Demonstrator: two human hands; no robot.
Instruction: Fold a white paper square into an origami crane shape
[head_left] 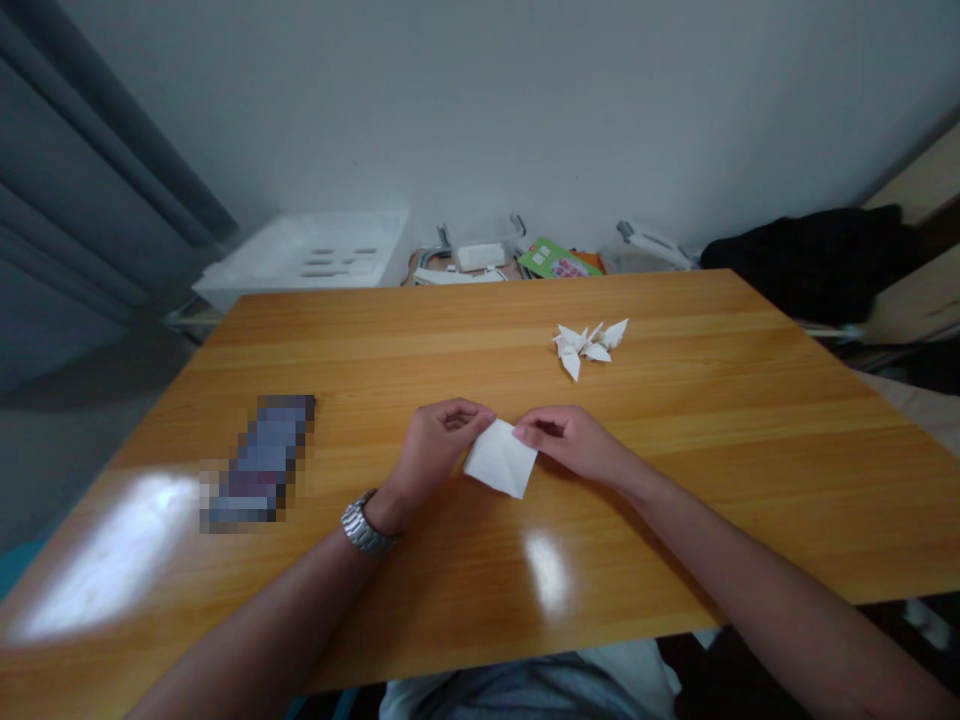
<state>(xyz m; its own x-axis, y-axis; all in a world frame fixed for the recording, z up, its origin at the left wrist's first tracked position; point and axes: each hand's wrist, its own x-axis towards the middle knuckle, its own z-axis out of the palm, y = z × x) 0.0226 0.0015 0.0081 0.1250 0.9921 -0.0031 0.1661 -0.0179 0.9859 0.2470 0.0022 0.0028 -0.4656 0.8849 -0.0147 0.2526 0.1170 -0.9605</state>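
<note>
A small square of white paper [501, 461] with faint creases is held up between both hands, just over the wooden table [420, 350]. My left hand [444, 440], with a metal watch on its wrist, pinches the paper's upper left corner between thumb and finger. At the upper right edge, my right hand [568, 438] pinches it the same way. Beyond the hands, folded white paper cranes [589, 345] lie in a cluster on the tabletop; their exact number is hard to make out.
A phone [262, 460], pixelated, lies on the table's left. Behind the far edge are a white plastic tray [322, 250], a green booklet [559, 260] and assorted small items. Dark cloth [810, 260] is heaped at the back right, and a grey curtain [97, 170] hangs at the left.
</note>
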